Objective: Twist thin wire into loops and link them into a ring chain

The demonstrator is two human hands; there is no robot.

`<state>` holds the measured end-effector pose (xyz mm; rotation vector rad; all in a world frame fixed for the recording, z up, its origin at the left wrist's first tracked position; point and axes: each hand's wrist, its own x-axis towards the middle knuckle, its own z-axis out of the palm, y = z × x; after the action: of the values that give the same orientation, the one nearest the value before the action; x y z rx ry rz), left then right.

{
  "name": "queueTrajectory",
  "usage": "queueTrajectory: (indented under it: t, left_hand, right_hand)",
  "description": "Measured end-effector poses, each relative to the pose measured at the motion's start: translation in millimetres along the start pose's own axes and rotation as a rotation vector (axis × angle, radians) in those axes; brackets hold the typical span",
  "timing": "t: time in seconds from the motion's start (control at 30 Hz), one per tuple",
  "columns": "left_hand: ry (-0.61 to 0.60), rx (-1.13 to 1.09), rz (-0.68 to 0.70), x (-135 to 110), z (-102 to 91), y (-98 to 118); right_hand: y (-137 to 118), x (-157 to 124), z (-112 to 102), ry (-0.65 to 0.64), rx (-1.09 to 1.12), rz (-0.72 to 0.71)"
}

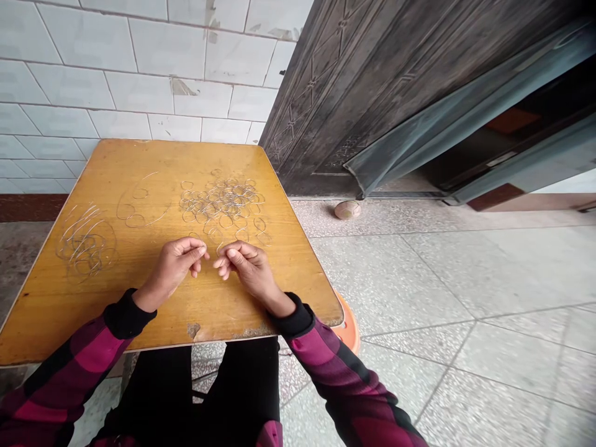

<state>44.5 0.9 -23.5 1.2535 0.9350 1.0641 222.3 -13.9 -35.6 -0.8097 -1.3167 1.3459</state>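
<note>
My left hand (180,261) is closed in a pinch above the wooden table (153,292); what its fingertips hold is too small to make out. Close by on its right, my right hand (246,266) pinches a thin metal wire (219,246) between thumb and forefinger. Just beyond both hands lies a spread heap of thin wire rings (226,200), several of them loose at its near edge. Farther left rests a tangle of curved wire pieces (86,247). Between the two piles are a few long bent wires (161,218).
A white tiled wall (153,53) stands behind the table. To the right are a dark carved door (321,93), a grey-blue curtain (419,133) and a roundish stone-like object (347,210) on the floor. An orange stool (349,323) shows beneath the table's right corner.
</note>
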Motion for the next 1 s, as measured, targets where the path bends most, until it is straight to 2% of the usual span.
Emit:
queueTrajectory:
  t: [0.17, 0.4, 0.5, 0.63, 0.8, 1.0]
  left_hand:
    - [-0.001, 0.186, 0.047, 1, -0.8, -6]
    - [0.068, 0.212, 0.046, 2, 1.6, -2]
    - [0.065, 0.237, 0.048, 2, 1.0, -4]
    - [0.055, 0.329, 0.047, 2, -0.7, -6]
    - [0.062, 0.527, 0.155, 2, -4.3, -3]
    - [0.051, 0.585, 0.216, 4, -5.2, -4]
  right_hand:
    - [1, 0, 6, 0.071, -0.256, 0.015]
    - [-2, -2, 12, 0.034, -0.869, -0.106]
    - [-2, 2, 14, -0.009, -1.198, -0.023]
    - [-12, 7, 20, -0.187, -1.568, 0.125]
    - [-30, 11, 35, -0.376, -1.719, 0.184]
    - [-34, 18, 41, -0.452, -1.737, 0.216]
